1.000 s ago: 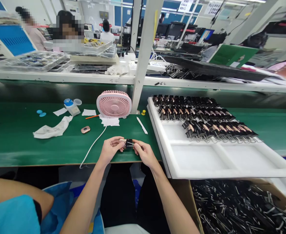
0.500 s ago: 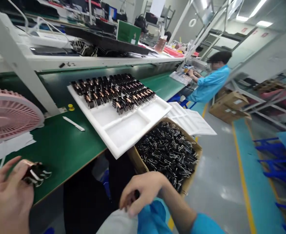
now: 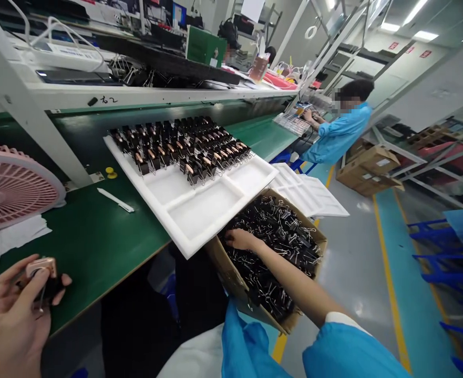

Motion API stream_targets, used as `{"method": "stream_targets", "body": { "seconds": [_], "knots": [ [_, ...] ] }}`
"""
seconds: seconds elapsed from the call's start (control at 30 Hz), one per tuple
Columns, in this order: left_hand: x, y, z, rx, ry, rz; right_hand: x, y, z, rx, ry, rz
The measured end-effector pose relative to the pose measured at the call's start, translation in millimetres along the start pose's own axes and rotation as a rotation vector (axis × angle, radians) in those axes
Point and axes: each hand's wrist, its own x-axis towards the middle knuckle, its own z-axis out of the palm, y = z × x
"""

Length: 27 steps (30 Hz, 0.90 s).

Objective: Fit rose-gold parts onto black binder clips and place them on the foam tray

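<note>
My left hand [image 3: 12, 310] is at the lower left, over the front edge of the green bench [image 3: 93, 241], holding a small rose-gold part with a black binder clip [image 3: 42, 275] against it. My right hand [image 3: 241, 240] reaches down into a cardboard box [image 3: 231, 275] full of loose black binder clips [image 3: 278, 236], its fingers resting among them; whether it grips one cannot be made out. A white foam tray [image 3: 199, 210] juts over the bench edge, with rows of clipped parts [image 3: 179, 147] at its far end.
A pink fan [image 3: 12, 189] stands at the left, with white paper [image 3: 10, 236] under it. A white stick [image 3: 116, 200] and a yellow knob [image 3: 109, 172] lie on the bench. Spare white trays [image 3: 310, 194] sit beyond the box. A person in blue [image 3: 339, 134] works at the far right.
My view has swung right from the fan to the box. My hands have parted: the left keeps the clipped part, and the right has gone from my lap down into the box of clips.
</note>
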Motion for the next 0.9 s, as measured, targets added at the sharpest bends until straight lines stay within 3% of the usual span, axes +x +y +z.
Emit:
{"method": "stream_targets", "body": {
  "seconds": [0.17, 0.4, 0.7, 0.9],
  "knots": [
    [-9, 4, 4.4, -0.069, -0.036, 0.071, 3, -4, 25, -0.207, 0.018, 0.011],
    [-5, -2, 1.5, -0.087, -0.030, 0.059, -1, 4, 25, -0.275, 0.052, -0.019],
    [0, -8, -2.3, -0.119, -0.022, 0.031, 11, -17, 32, -0.173, 0.063, -0.052],
    [-5, -5, -1.8, -0.150, -0.042, 0.033, -8, -5, 6, 0.077, 0.206, 0.024]
  ]
}}
